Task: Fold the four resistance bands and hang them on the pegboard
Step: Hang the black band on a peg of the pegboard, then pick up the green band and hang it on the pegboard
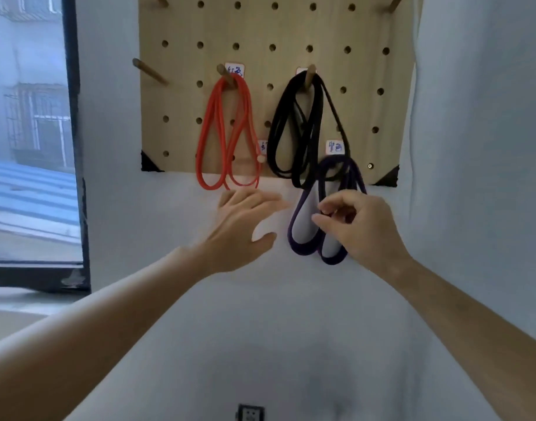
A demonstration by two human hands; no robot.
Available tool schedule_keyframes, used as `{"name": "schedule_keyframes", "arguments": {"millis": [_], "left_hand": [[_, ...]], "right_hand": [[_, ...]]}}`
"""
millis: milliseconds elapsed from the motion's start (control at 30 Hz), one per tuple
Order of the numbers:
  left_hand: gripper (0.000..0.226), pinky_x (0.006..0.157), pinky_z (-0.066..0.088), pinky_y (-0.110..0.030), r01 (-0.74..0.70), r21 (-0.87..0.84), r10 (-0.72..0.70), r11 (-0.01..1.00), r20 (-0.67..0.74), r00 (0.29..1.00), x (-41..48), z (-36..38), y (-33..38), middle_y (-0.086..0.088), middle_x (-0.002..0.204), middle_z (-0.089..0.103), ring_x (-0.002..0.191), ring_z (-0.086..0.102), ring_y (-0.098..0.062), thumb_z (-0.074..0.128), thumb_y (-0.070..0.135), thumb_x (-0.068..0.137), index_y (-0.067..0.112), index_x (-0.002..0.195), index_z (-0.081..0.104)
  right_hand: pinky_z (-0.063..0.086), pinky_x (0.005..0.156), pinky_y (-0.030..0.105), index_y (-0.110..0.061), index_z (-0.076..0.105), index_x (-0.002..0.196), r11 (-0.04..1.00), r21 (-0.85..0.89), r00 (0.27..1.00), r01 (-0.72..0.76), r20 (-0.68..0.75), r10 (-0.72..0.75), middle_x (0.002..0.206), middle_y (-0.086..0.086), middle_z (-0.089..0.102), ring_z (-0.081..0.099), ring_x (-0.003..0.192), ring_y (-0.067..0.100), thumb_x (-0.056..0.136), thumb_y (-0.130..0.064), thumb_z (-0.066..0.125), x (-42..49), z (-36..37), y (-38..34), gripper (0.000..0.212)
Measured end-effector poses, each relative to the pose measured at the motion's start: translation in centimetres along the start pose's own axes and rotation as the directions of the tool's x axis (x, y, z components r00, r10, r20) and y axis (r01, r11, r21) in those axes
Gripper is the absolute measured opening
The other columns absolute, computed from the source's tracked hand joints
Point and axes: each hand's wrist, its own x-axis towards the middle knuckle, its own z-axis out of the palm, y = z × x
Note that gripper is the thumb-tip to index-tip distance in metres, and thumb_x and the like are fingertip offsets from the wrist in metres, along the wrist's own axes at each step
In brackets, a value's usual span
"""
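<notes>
Down at the bottom right of the pegboard (364, 31), the purple band (295, 220) is the one in play. Right hand (364, 229) has it pinched, thumb and curled fingers (330, 203) closed on the strands about halfway down the bundle, and the folded loops dangle below the board's edge against the wall (260, 299). Its top loop sits just under the label (334, 146), in front of the black band's tail. Whether it is already over a peg I cannot tell, since no peg shows behind it. Left hand (242, 226) hovers just beside, fingers spread and straight, palm toward the wall, holding nothing. Red band (213, 132) hangs folded on its peg (225, 75), black band (276, 129) on the next peg (310, 75), both done by the look of it. So I make this band three of four, in the hanging step, well past halfway. No fourth band in view. Next move, I'd say: seat that top loop firmly, let go gently so the loops don't spring off or tangle with the black one, then go for the last band. A pale knob (260, 158) pokes out by the red band's lower right, likely the peg for it.
</notes>
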Motion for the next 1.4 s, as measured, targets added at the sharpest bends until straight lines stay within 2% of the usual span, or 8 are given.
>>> {"name": "schedule_keyframes", "arguments": {"millis": [167,300,600,800,933,1033,1200,1400], "left_hand": [[0.035,0.100,0.039,-0.031,0.260,-0.226,-0.235,0.939,0.133,0.963,-8.4,-0.1,2.6,0.013,0.127,0.067,0.120,0.056,-0.009,0.070,0.031,0.092,0.028,0.127,0.067],[0.021,0.089,0.048,-0.022,0.560,-0.409,-0.436,0.721,0.360,0.825,-17.5,2.2,4.5,0.018,0.111,0.072,0.104,0.065,-0.004,0.072,0.023,0.093,0.029,0.114,0.074],[0.015,0.085,0.058,-0.030,0.938,-0.174,-0.642,0.299,0.691,0.333,-39.5,8.4,8.9,0.013,0.096,0.077,0.088,0.071,-0.004,0.073,0.018,0.092,0.023,0.104,0.079],[0.018,0.076,0.051,-0.011,0.993,0.077,-0.555,0.091,0.832,-0.013,-51.4,11.1,14.5,0.009,0.099,0.071,0.090,0.067,-0.001,0.069,0.015,0.095,0.017,0.113,0.074],[0.021,0.088,0.055,-0.026,0.978,0.198,-0.436,0.069,0.888,-0.149,-58.0,12.3,19.2,0.009,0.104,0.071,0.096,0.067,-0.007,0.069,0.025,0.096,0.021,0.117,0.072],[0.030,0.088,0.053,-0.026,0.968,0.230,-0.341,0.098,0.922,-0.184,-61.1,12.3,22.8,0.015,0.107,0.068,0.093,0.061,0.003,0.070,0.039,0.093,0.025,0.120,0.070],[0.067,0.091,0.046,-0.034,0.901,0.249,-0.251,0.355,0.954,-0.164,-66.2,12.4,26.8,0.007,0.116,0.062,0.109,0.050,-0.017,0.065,0.070,0.071,0.030,0.125,0.067],[0.020,0.075,0.044,-0.033,0.853,0.190,-0.335,0.486,0.942,-0.020,-67.8,13.2,26.6,0.002,0.106,0.068,0.100,0.057,-0.025,0.073,0.033,0.088,0.025,0.106,0.073]], "right_hand": [[0.052,0.070,0.016,-0.025,0.074,0.091,0.971,0.129,0.971,-0.203,0.157,0.182,0.088,-0.012,0.073,0.065,0.078,0.008,0.082,-0.023,0.084,-8.8,4.7,1.5,0.013],[0.052,0.069,0.016,-0.023,0.074,0.092,0.922,0.070,0.866,-0.380,0.377,0.328,0.086,-0.010,0.072,0.065,0.076,0.007,0.084,-0.025,0.082,-15.3,10.2,4.2,0.012],[0.053,0.085,0.030,-0.016,0.075,0.104,0.861,-0.260,0.326,-0.437,0.847,0.420,0.096,-0.001,0.073,0.067,0.089,0.015,0.086,-0.029,0.079,-31.2,22.1,8.6,0.022],[0.047,0.074,0.023,-0.015,0.077,0.103,0.792,-0.387,0.027,-0.473,0.891,0.453,0.092,0.000,0.073,0.066,0.086,0.014,0.082,-0.029,0.083,-43.1,27.6,10.1,0.026],[0.056,0.081,0.034,-0.014,0.075,0.102,0.725,-0.473,-0.150,-0.501,0.873,0.465,0.089,-0.001,0.070,0.069,0.089,0.020,0.081,-0.030,0.084,-50.6,28.7,11.1,0.027],[0.055,0.088,0.035,-0.016,0.072,0.113,0.692,-0.539,-0.269,-0.480,0.841,0.469,0.102,0.001,0.070,0.066,0.097,0.020,0.077,-0.038,0.086,-55.5,28.5,11.7,0.044],[0.052,0.097,0.036,-0.018,0.055,0.137,0.660,-0.608,-0.388,-0.442,0.792,0.471,0.122,0.001,0.063,0.062,0.112,0.021,0.068,-0.043,0.091,-61.7,27.2,11.8,0.082],[0.048,0.075,0.033,-0.019,0.060,0.110,0.662,-0.640,-0.359,-0.390,0.767,0.531,0.097,-0.003,0.062,0.061,0.093,0.022,0.073,-0.039,0.088,-67.0,25.3,11.0,0.050]]}}
